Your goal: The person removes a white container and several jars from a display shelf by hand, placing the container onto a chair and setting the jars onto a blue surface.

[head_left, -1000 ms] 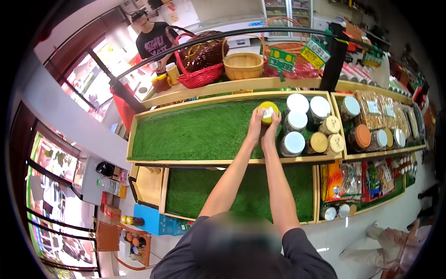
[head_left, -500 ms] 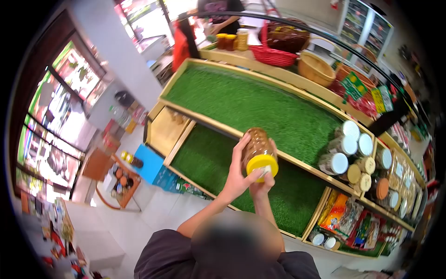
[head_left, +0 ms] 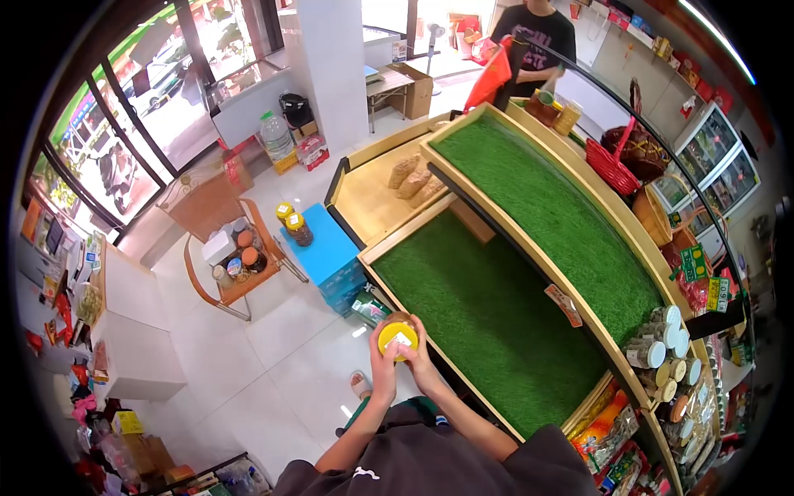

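A jar with a yellow lid (head_left: 398, 339) is held between both my hands, in front of my body. My left hand (head_left: 384, 364) wraps its left side and my right hand (head_left: 420, 357) its right side, with fingers near the label on the lid. Just beyond my hands lies the edge of a lower shelf lined with green turf (head_left: 488, 322). To the left, two yellow-lidded jars (head_left: 298, 227) stand on a blue box (head_left: 324, 248). White-lidded jars (head_left: 648, 354) cluster at the right end of the upper turf shelf (head_left: 546, 215).
A chair (head_left: 240, 285) at left holds several jars. Bagged goods (head_left: 409, 178) lie in a wooden bin (head_left: 364, 198). Baskets (head_left: 612, 165) stand behind the upper shelf. Another person (head_left: 538, 37) is at the back. Packets (head_left: 604, 426) fill the lower right compartment.
The view has turned left, towards the chair and blue box. Both my hands have brought the yellow-lidded jar from above the upper shelf back close to my body, still held.
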The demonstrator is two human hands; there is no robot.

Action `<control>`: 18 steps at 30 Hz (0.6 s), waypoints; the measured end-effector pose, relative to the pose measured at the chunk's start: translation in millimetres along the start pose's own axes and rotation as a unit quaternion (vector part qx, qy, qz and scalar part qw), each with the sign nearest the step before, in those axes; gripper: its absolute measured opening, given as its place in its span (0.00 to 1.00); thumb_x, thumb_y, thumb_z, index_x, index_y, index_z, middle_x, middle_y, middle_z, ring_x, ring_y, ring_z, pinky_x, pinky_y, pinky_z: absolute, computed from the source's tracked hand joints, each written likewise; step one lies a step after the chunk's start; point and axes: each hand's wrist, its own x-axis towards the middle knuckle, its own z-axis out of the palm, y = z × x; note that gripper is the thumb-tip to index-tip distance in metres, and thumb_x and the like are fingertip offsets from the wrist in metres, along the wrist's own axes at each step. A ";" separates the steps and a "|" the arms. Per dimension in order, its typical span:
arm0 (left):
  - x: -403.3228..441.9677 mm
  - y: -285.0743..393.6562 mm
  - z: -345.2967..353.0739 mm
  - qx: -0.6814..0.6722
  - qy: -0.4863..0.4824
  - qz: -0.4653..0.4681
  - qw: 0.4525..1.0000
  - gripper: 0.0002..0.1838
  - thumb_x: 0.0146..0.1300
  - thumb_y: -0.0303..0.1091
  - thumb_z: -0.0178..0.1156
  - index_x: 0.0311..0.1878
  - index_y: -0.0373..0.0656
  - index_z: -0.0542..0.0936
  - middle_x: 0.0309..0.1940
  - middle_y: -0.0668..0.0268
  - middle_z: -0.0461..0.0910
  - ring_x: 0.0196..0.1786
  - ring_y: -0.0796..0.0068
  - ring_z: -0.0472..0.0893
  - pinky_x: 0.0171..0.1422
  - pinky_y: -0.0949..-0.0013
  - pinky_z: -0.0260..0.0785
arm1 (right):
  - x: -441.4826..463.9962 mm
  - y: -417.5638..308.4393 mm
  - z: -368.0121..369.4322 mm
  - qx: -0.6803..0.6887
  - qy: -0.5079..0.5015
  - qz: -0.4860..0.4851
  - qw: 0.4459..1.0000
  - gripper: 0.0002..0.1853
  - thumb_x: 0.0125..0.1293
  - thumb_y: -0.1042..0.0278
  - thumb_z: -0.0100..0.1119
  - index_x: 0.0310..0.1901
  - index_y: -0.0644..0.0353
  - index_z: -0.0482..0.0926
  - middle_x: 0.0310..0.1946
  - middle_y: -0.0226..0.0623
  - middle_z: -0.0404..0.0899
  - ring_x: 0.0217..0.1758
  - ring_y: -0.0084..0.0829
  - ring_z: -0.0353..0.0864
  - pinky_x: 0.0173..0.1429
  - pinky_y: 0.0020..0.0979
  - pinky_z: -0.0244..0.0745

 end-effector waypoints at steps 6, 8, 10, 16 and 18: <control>11.7 22.1 -94.7 -0.029 0.086 -0.058 0.994 0.28 0.68 0.40 0.52 0.67 0.37 0.60 0.59 0.57 0.67 0.61 0.67 0.70 0.65 0.67 0.63 | 16.6 50.7 78.1 -0.032 -0.020 0.117 0.992 0.44 0.63 0.55 0.58 0.72 0.59 0.42 0.68 0.44 0.53 0.72 0.37 0.53 0.72 0.34 0.52; 17.0 35.8 -112.7 -0.048 0.101 -0.067 0.992 0.27 0.69 0.41 0.51 0.66 0.38 0.61 0.58 0.57 0.68 0.60 0.68 0.70 0.64 0.67 0.64 | 23.0 61.2 100.8 -0.023 -0.033 0.117 0.992 0.43 0.64 0.52 0.57 0.72 0.57 0.43 0.68 0.43 0.53 0.73 0.36 0.52 0.72 0.35 0.54; 21.3 43.1 -129.9 -0.044 0.126 -0.075 0.988 0.26 0.68 0.41 0.52 0.65 0.39 0.62 0.57 0.58 0.68 0.60 0.68 0.71 0.64 0.68 0.65 | 30.3 83.9 109.1 -0.047 -0.039 0.157 0.986 0.41 0.64 0.48 0.54 0.73 0.41 0.43 0.69 0.35 0.51 0.71 0.35 0.53 0.70 0.43 0.56; 50.5 34.0 -169.8 -0.062 0.143 -0.090 0.984 0.30 0.66 0.43 0.57 0.65 0.37 0.62 0.58 0.57 0.69 0.62 0.68 0.69 0.66 0.69 0.61 | 55.5 95.0 142.8 -0.061 0.001 0.203 0.977 0.37 0.65 0.43 0.48 0.72 0.42 0.47 0.68 0.39 0.53 0.72 0.38 0.52 0.70 0.50 0.52; 66.7 24.6 -180.6 -0.054 0.149 -0.092 0.983 0.30 0.66 0.43 0.57 0.65 0.37 0.62 0.58 0.57 0.68 0.62 0.68 0.69 0.66 0.69 0.60 | 67.3 103.3 146.2 -0.045 0.010 0.203 0.978 0.37 0.65 0.43 0.48 0.71 0.43 0.48 0.68 0.39 0.53 0.72 0.37 0.52 0.70 0.49 0.53</control>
